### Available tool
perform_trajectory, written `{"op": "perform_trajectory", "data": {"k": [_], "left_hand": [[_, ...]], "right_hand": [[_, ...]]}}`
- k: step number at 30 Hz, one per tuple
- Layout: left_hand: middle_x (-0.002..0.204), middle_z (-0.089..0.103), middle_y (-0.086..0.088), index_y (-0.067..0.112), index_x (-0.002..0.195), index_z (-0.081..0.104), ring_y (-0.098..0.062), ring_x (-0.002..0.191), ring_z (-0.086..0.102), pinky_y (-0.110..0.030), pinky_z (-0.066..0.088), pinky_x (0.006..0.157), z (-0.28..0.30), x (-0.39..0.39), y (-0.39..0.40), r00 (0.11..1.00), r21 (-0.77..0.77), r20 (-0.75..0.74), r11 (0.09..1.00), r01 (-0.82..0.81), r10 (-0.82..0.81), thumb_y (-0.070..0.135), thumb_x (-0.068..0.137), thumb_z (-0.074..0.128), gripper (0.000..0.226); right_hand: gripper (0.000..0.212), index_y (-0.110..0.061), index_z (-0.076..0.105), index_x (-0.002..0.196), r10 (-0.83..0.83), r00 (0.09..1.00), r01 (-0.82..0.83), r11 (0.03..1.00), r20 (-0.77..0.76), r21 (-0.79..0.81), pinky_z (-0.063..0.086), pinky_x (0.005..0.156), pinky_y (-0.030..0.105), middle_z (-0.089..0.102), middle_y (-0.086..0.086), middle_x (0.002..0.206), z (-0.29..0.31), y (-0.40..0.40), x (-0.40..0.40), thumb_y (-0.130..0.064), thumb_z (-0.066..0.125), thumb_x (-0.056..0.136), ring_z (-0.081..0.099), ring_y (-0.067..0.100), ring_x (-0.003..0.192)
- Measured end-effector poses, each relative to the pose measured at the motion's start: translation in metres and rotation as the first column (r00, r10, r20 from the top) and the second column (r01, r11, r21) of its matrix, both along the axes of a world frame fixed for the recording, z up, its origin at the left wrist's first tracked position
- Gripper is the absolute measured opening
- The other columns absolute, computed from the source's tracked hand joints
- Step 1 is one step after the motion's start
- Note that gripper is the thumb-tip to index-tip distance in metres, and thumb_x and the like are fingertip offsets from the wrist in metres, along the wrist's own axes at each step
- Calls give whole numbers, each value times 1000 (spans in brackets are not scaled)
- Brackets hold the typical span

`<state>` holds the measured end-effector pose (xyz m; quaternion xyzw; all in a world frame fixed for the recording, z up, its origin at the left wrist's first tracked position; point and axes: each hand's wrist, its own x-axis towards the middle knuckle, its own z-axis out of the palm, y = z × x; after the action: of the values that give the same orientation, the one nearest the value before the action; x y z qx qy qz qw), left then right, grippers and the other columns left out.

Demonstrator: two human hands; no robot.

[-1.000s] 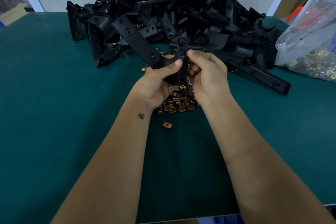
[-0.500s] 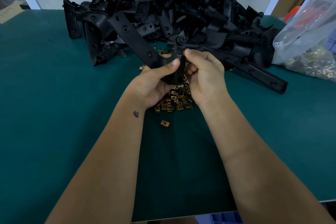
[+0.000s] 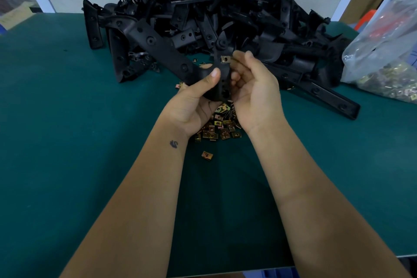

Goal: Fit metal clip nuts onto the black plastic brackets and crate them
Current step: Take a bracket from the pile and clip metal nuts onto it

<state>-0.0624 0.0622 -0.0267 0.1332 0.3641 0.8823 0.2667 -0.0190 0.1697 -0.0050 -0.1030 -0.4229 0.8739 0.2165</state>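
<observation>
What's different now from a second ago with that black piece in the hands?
A metal clip nut now shows seated on the edge of the black bracket; earlier the right hand covered that spot. Its fingers have drawn back to the right, loosely curled. The left hand grips the bracket as before. The loose nuts and bracket pile look unchanged.
</observation>
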Motion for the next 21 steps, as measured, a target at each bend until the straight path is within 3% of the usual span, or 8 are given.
{"op": "perform_trajectory", "data": {"k": [3,7,9,12,15,18,21], "left_hand": [[98,74,-4,9,110,65,-13,91,72,-22,59,74,0,-1,0,997,44,73,999,-5,1,20,81,67,32],[89,75,-2,11,102,67,-11,83,73,-20,58,67,-2,-2,-1,996,32,86,999,-11,8,21,83,67,22],[92,75,-3,11,101,67,-12,86,72,-22,59,71,-2,-3,0,996,25,82,999,-36,34,21,79,69,24],[101,72,-7,7,108,66,-15,92,71,-26,59,79,-3,-4,1,996,1,73,999,-52,52,20,77,68,34],[111,67,-12,4,121,61,-17,92,69,-26,59,76,-1,-2,2,994,-43,93,998,-52,55,24,75,70,51],[107,65,-10,7,116,62,-15,85,68,-26,59,72,-1,-1,3,996,-106,76,993,-44,52,28,73,72,49],[107,64,-11,6,116,60,-16,85,67,-28,59,74,-2,-3,3,996,-147,63,988,-48,58,27,74,72,49]], "right_hand": [[15,-7,72,87,-64,998,63,987,2,147,51,67,23,72,3,80,0,-2,1,-8,59,95,62,9,70],[7,-12,74,83,-141,990,142,913,-31,382,51,71,20,72,-4,77,0,-5,2,-7,70,87,64,5,73],[5,-12,74,86,-173,984,174,864,-45,472,51,72,17,73,-6,78,0,-7,2,-9,75,83,67,4,77],[14,-9,73,91,-230,972,220,799,-54,560,53,71,18,72,-5,81,-3,-14,2,-12,79,80,67,6,79],[24,-9,69,94,-310,947,277,664,-82,694,53,74,23,71,-1,90,-6,-23,3,-20,82,77,66,9,84],[34,-4,62,93,-373,923,316,592,-96,741,52,75,25,66,6,95,-8,-27,3,-23,84,74,62,15,87],[29,-3,61,90,-368,924,316,576,-106,754,48,74,20,64,8,95,-7,-27,3,-18,82,77,59,13,85]]}}
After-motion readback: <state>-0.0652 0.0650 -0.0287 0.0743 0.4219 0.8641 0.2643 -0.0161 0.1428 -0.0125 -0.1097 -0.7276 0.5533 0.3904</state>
